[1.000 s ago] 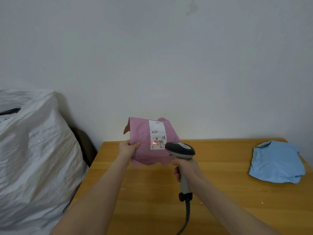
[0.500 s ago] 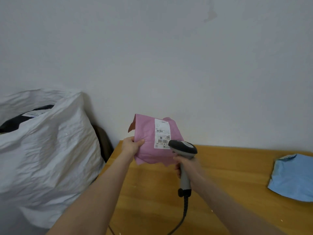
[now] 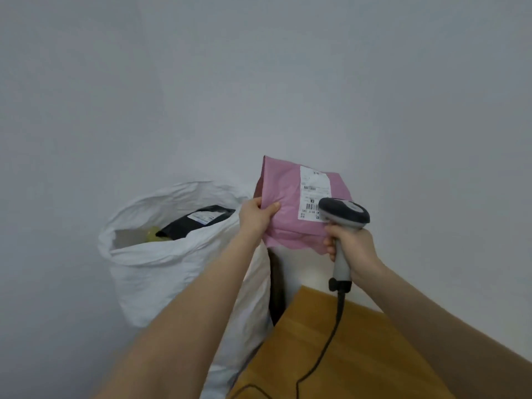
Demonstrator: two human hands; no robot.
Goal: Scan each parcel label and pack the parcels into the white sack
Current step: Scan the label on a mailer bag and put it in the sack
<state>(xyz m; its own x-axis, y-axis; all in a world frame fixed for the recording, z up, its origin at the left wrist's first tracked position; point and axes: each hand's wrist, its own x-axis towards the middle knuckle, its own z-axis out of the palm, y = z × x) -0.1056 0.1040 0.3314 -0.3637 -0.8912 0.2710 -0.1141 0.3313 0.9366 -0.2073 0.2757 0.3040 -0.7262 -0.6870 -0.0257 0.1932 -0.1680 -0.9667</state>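
View has swung left since 0.5 s ago, white sack point(image 3: 161, 272) now centre-left w/ black parcel point(image 3: 198, 223) inside, while left hand point(image 3: 254, 216) stays pinched on pink parcel point(image 3: 288, 208) held up beside sack mouth & right hand point(image 3: 349, 247) stays wrapped on barcode scanner point(image 3: 344, 216) at its label point(image 3: 313, 191), above desk point(image 3: 359, 355) corner.

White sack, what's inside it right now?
Through the open mouth of the white sack, a black parcel with a white label lies on top, with something yellow beside it. Anything deeper is covered by these and the sack's wall.
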